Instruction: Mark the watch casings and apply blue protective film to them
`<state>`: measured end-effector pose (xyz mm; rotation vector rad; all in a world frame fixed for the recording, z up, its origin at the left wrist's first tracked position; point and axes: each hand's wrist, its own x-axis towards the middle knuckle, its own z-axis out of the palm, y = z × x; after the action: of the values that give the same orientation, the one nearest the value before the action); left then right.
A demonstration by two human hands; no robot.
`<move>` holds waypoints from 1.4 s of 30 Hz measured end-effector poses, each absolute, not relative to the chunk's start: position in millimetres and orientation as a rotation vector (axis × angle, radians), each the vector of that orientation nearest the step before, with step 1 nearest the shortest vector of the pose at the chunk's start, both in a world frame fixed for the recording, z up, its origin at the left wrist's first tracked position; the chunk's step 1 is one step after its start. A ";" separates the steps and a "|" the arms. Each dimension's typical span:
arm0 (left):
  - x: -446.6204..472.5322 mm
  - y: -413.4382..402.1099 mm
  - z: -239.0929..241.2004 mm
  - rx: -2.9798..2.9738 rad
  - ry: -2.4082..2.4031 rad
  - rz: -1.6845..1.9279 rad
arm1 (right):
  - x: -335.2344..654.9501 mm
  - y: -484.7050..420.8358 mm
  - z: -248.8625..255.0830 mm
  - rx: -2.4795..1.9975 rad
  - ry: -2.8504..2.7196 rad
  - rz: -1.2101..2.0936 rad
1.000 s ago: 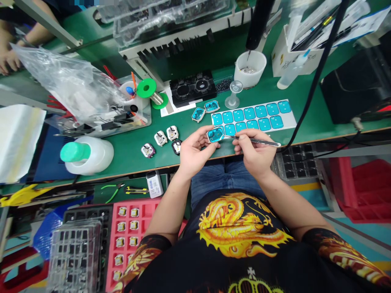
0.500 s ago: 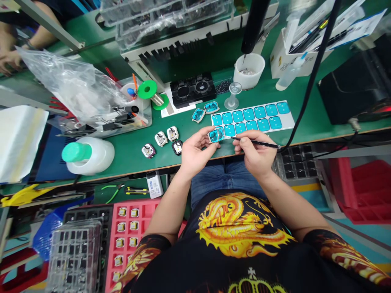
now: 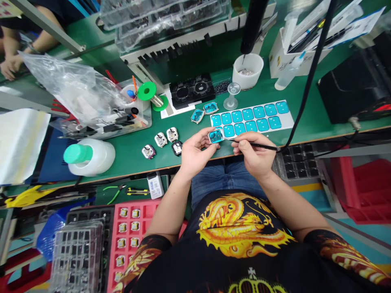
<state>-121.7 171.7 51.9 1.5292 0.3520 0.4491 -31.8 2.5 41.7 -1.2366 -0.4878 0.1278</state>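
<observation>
My left hand (image 3: 193, 152) pinches a small square watch case with a blue film on its face (image 3: 215, 136) just above the bench's front edge. My right hand (image 3: 253, 154) grips thin metal tweezers (image 3: 259, 145), their tip touching the case's right side. Right behind lies a white sheet of blue film stickers (image 3: 252, 115). Two more blue-filmed cases (image 3: 204, 112) lie left of the sheet. Several bare cases (image 3: 161, 142) rest on the green mat to the left of my left hand.
A black fixture (image 3: 192, 89), a white cup (image 3: 247, 71) and a clear suction stand (image 3: 232, 95) stand behind. A white bottle with a green cap (image 3: 88, 154) lies left. A red tray of parts (image 3: 130, 236) sits under the bench. Another person's arm (image 3: 18, 57) is far left.
My hands stay almost still at the case; the tweezers tip has shifted slightly along its right edge. The view has drifted a little.
</observation>
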 end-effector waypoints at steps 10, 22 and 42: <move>-121.7 171.7 53.2 1.541 0.354 0.446 | -32.3 -0.2 40.5 -1.219 -0.500 0.169; -123.6 176.5 48.7 1.517 0.302 0.421 | -32.3 1.7 44.6 -1.251 -0.474 0.149; -123.7 177.2 50.4 1.453 0.281 0.427 | -31.8 4.3 46.8 -1.214 -0.481 0.138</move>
<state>-123.7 177.2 50.4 1.4533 0.2811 0.4274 -31.8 4.3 46.8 -1.2142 -0.4809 0.1381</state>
